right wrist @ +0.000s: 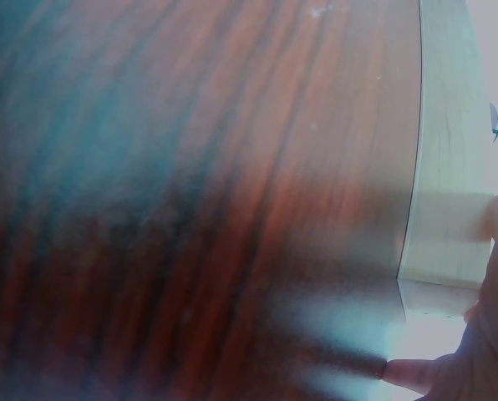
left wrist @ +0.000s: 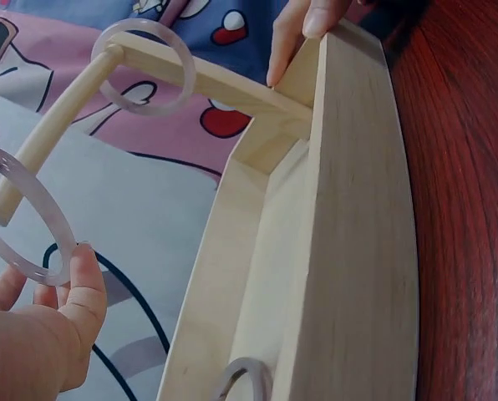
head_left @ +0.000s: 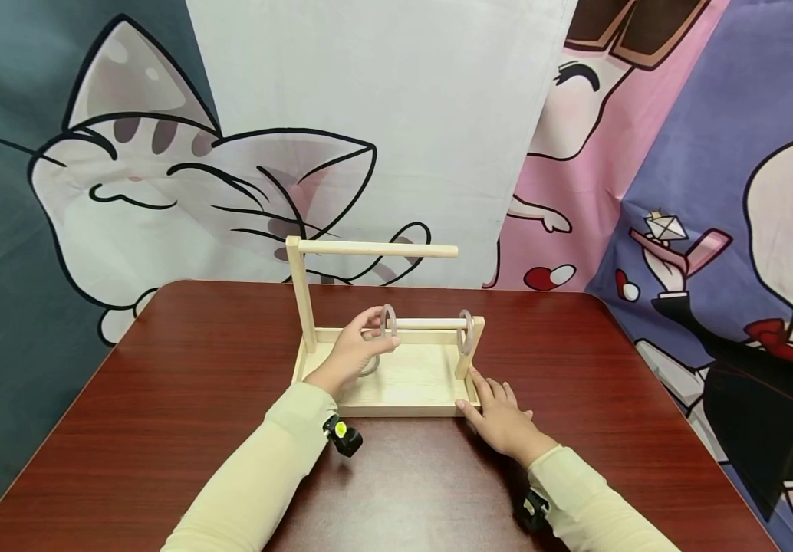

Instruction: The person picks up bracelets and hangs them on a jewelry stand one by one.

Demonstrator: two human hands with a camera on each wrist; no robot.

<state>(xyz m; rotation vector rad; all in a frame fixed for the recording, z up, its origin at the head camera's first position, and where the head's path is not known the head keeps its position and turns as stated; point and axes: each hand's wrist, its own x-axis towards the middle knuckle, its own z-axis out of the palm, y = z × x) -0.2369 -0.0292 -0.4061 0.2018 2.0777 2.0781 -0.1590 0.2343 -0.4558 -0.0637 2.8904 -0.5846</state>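
A pale wooden stand has a tray base, a tall post with an upper rod, and a shorter post with a lower rod. My left hand pinches a translucent pale bangle at the free end of the lower rod; the rod's tip shows within its outline. Another bangle hangs on that rod near the short post. Part of a third bangle shows in the tray, partly behind my left hand in the head view. My right hand rests on the tray's front right corner, fingers extended.
The stand sits on a reddish-brown wooden table. Behind the table hangs a cloth with cartoon figures. The upper rod extends above the lower one, behind my left hand.
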